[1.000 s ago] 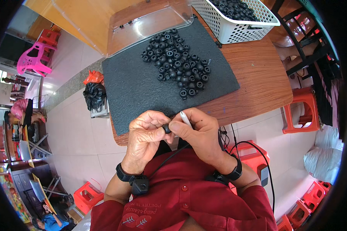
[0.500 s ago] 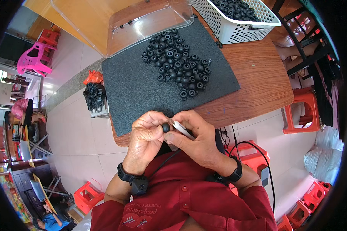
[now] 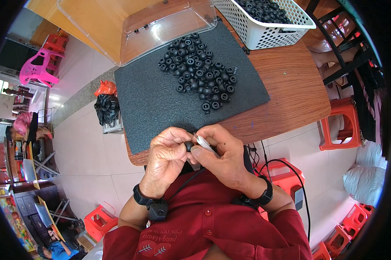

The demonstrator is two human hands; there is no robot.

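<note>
My left hand (image 3: pixel 166 157) pinches a small black rubber ring (image 3: pixel 189 145) between thumb and fingers, close to my chest. My right hand (image 3: pixel 221 157) holds a thin white tool (image 3: pixel 205 144) whose tip meets that ring. Both hands touch just in front of the near edge of a dark grey foam mat (image 3: pixel 161 104). A heap of several similar black rubber rings (image 3: pixel 199 74) lies on the mat farther away.
The mat covers a brown wooden table (image 3: pixel 291 91). A white plastic basket (image 3: pixel 265 26) holding more black parts stands at the far right, a clear plastic lid (image 3: pixel 161 21) at the far middle. Orange stools (image 3: pixel 339 125) and a black cable (image 3: pixel 282 164) are on the floor.
My hands have stayed together at the mat's near edge; the white tool has tilted from pointing up to lying across my right fingers against the ring.
</note>
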